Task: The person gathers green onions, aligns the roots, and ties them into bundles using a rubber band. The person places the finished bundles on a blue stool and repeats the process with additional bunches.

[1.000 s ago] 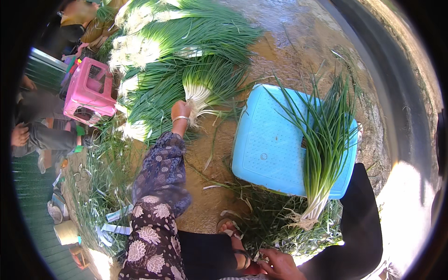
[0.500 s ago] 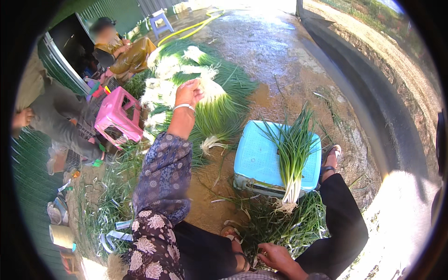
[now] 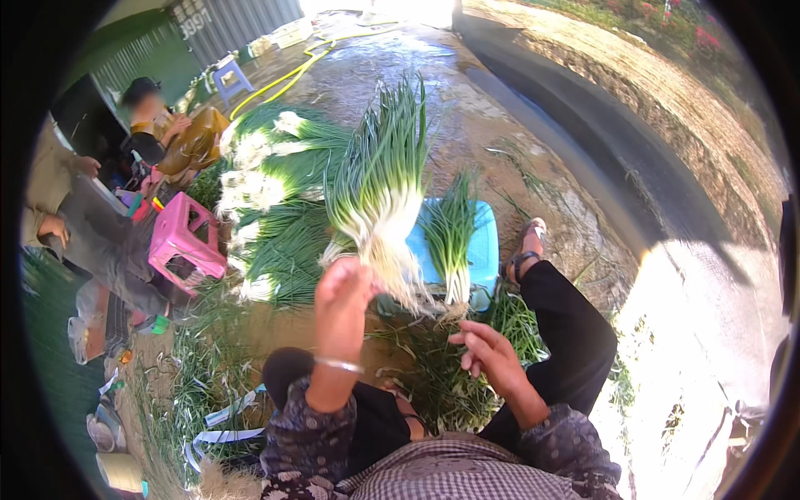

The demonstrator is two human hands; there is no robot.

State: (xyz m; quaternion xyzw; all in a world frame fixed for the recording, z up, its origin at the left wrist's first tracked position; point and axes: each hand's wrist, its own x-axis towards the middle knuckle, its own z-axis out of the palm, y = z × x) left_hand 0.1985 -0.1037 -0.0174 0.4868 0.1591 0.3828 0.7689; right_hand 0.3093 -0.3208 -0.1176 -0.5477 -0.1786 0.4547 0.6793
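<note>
Left hand high, firm on upright scallion bunch; right hand lower, half-curled, free.

Wet brown ground; blue plastic stand upon it.
On stand, beyond right hand: bunch of green onions, roots toward hand. On ground: piled green onions, beyond left hand and leftward; pink stool, farther left; loose leaves, left of right hand; yellow hose, far beyond left hand.
</note>
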